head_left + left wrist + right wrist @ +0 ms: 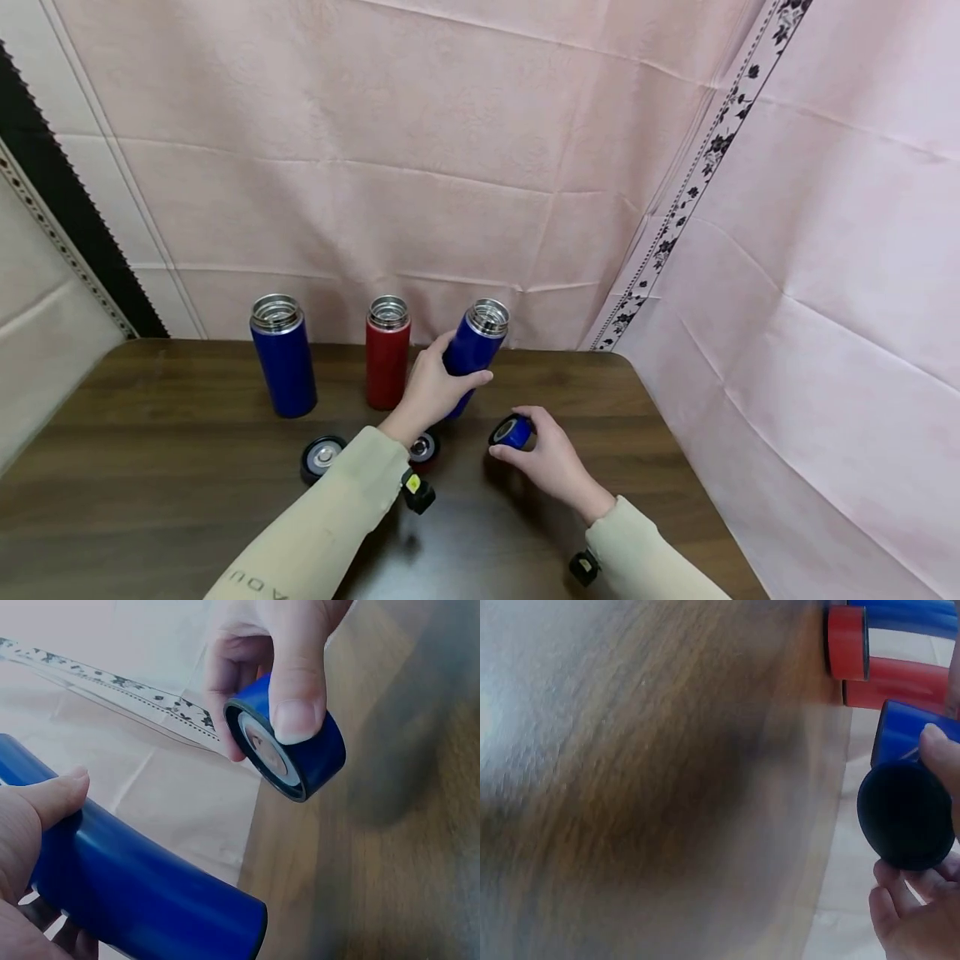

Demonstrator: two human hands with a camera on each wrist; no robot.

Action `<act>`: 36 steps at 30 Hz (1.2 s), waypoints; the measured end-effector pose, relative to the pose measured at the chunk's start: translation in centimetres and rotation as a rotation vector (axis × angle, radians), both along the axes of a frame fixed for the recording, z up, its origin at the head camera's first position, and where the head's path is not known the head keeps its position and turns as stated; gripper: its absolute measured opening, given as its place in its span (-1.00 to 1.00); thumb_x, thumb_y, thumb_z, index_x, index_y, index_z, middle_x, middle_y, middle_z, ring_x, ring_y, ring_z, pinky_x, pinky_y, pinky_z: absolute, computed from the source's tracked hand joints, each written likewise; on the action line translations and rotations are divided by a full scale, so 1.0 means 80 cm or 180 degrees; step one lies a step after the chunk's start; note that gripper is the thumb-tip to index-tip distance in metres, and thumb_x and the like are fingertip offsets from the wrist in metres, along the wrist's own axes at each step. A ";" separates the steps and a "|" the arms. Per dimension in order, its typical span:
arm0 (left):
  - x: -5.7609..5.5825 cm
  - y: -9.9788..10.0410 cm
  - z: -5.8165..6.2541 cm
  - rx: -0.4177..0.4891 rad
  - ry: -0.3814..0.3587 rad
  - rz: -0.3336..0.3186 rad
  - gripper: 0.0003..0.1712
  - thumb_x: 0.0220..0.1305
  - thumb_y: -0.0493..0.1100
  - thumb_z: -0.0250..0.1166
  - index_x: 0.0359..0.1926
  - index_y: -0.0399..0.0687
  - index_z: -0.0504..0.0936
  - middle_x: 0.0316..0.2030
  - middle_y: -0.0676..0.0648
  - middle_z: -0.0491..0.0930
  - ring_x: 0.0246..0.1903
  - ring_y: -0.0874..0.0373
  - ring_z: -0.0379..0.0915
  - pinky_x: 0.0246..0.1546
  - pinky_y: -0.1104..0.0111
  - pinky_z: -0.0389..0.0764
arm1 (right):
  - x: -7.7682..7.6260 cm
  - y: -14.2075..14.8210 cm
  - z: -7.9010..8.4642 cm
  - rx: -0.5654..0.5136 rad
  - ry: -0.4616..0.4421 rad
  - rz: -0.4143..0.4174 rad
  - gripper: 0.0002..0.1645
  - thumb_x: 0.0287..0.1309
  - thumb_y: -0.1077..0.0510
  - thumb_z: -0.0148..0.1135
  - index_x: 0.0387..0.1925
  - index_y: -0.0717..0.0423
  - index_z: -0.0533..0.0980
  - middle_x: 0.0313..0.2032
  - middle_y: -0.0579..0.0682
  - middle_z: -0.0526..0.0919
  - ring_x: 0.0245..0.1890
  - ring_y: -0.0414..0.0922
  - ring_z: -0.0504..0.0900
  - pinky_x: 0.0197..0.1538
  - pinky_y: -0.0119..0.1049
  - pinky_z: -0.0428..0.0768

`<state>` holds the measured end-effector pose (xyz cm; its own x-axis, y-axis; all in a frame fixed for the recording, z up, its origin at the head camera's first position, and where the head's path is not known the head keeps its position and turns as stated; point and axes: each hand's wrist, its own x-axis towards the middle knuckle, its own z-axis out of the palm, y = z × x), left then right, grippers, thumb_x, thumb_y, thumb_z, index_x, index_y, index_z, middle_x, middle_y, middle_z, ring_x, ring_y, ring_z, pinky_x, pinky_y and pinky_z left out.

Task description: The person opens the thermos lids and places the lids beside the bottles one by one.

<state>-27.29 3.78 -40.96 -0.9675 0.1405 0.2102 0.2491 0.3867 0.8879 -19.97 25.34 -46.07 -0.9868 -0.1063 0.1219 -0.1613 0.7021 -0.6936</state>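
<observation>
In the head view my left hand (433, 390) grips a blue bottle (474, 346) around its side. This bottle leans to the right, its steel mouth uncovered, and its base looks raised off the table. My right hand (553, 460) pinches a blue lid (517, 432) between thumb and fingers, to the right of the bottle and apart from it. The left wrist view shows the inner side of that lid (322, 761), facing the blue bottle (150, 870). From the right wrist, the lid's dark outer face (905, 817) appears.
An uncapped red bottle (387, 362) and another uncapped blue bottle (285, 371) stand along the back of the wooden table (187, 467). In front lie a black-rimmed lid (322, 458) and a red lid (424, 447), partly behind the left arm. Pale cloth (450, 225) hangs behind.
</observation>
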 end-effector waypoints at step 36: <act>-0.064 0.011 -0.041 -0.0239 -0.0406 -0.0096 0.01 0.08 0.12 0.46 0.44 0.03 0.13 0.30 -0.15 0.33 0.24 -0.13 0.31 0.19 -0.14 0.30 | -0.050 -0.010 -0.036 0.0667 -0.0051 0.0431 -0.25 -0.01 -0.06 0.48 0.16 0.14 0.43 -0.01 -0.02 0.49 -0.05 -0.14 0.52 0.06 -0.18 0.52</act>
<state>-32.45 4.70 -44.22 -0.9808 0.1807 0.0736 0.1486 0.4472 0.8820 -24.00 24.57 -48.97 -0.9635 -0.2591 0.0677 -0.2540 0.8036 -0.5383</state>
